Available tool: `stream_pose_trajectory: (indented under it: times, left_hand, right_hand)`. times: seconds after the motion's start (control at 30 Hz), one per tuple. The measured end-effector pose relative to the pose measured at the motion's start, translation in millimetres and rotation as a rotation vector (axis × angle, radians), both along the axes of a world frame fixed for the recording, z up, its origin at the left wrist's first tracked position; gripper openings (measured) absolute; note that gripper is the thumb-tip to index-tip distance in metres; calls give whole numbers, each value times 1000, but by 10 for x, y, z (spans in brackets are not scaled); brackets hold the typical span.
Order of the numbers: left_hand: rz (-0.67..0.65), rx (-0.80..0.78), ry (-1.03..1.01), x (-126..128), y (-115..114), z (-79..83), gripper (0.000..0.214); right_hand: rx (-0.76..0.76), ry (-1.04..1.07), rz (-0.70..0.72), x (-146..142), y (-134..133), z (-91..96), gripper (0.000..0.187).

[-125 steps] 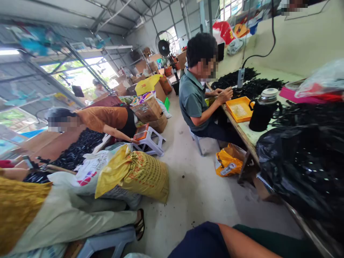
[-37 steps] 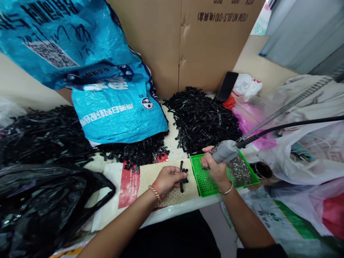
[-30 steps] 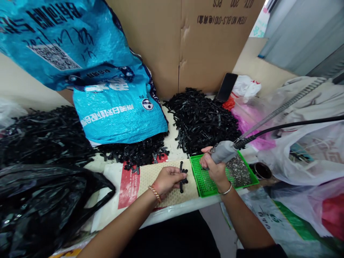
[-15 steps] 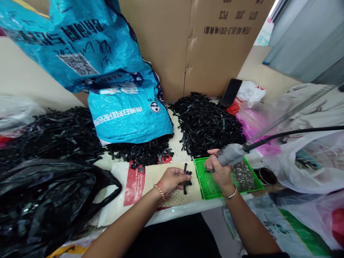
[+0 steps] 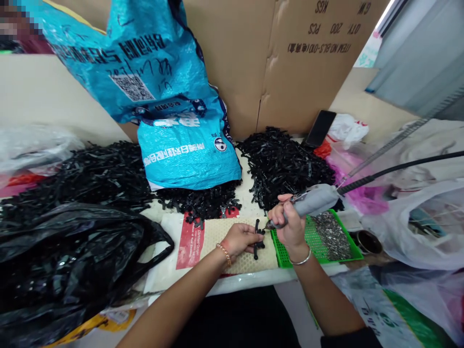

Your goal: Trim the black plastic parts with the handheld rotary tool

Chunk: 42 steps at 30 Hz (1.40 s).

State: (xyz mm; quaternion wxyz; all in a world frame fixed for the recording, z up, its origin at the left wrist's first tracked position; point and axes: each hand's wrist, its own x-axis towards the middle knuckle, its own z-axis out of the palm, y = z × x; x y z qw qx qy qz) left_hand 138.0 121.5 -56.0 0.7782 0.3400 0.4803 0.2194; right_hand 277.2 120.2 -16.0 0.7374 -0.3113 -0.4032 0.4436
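Key relation: nose of the grey tool (image 5: pixel 315 201) vs the black part (image 5: pixel 256 247).

Part is over the tan textured pad (image 5: pixel 217 232), toward its right end, on the near side of the counter (image 5: pixel 249 205). Long axis runs near-far, far end leaning a touch right; short stubs stick out on its right side.

Left hand (image 5: pixel 241 240) is the closer one: it comes in from the left, thumb and fingers pinched across the middle of the part. That grip is grasping the part, both ends poking out past the fingers.

Right hand (image 5: pixel 290 224) is to the right, slightly far of the part. Its grip is clenched round the tool body. Tool slopes from far right down to near left, so it meets the part's long axis at a steep angle, on the stub side. Tip is right at the stubs; can't tell whether it's touching or just short. From the right grip, part lies left and a bit near.

Around it: green tray (image 5: pixel 280 254) just right of the pad, partly behind the right hand, small metal pieces (image 5: pixel 331 237) heaped at its right end. Pile of black parts (image 5: pixel 286 164) on the far side.
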Motion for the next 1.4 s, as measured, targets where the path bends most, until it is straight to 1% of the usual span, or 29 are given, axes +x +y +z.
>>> stream_pose_trajectory:
  times: [0.1, 0.23, 0.43, 0.67, 0.97, 1.13, 1.3, 1.4]
  left_hand:
    - [-1, 4, 3, -4, 6, 10, 35]
    - [-9, 10, 5, -7, 11, 29, 34]
    - [-8, 23, 6, -12, 1, 17, 35]
    - [9, 12, -15, -11, 7, -40, 42]
    - [-2, 20, 12, -5, 2, -24, 38]
    - [-3, 30, 21, -4, -4, -35, 39]
    - [-8, 35, 23, 0, -5, 8, 40]
    - [-6, 22, 32, 2, -3, 24, 37]
  right_hand:
    - [5, 18, 1, -3, 22, -38, 22]
    - [12, 14, 13, -22, 23, -38, 23]
    - [-36, -23, -15, -49, 19, -34, 29]
    - [7, 16, 21, -31, 19, -75, 23]
    - [-29, -24, -5, -38, 29, -90, 27]
    - [-6, -23, 8, -25, 32, -105, 25]
    - [-21, -46, -4, -44, 26, -85, 29]
    - [-6, -42, 8, -47, 22, -94, 28]
